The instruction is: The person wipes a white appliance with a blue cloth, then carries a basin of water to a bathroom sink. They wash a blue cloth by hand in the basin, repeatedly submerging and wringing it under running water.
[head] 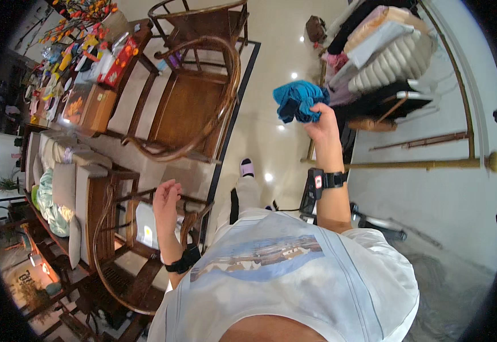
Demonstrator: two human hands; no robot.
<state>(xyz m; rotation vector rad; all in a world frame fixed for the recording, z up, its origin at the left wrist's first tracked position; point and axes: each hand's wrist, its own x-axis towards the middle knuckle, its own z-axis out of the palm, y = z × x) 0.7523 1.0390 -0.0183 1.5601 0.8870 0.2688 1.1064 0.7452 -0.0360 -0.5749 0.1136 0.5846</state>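
Note:
A bunched blue cloth (298, 99) is gripped in my right hand (323, 124), which reaches forward over the tiled floor near a clothes rack. The cloth has darker blue patches, and its kind cannot be told. My left hand (166, 205) holds nothing; its fingers are loosely bent, and it hangs in front of a wooden armchair (101, 239) at the lower left. Each wrist wears a black strap, the right one with a small device (317, 183).
Hanging clothes and a puffy pale jacket (396, 62) fill the metal rack (423, 163) at the right. Wooden round-backed chairs (188, 111) and a cluttered table (133, 85) stand at the left. A brown bag (316, 29) lies on the floor ahead.

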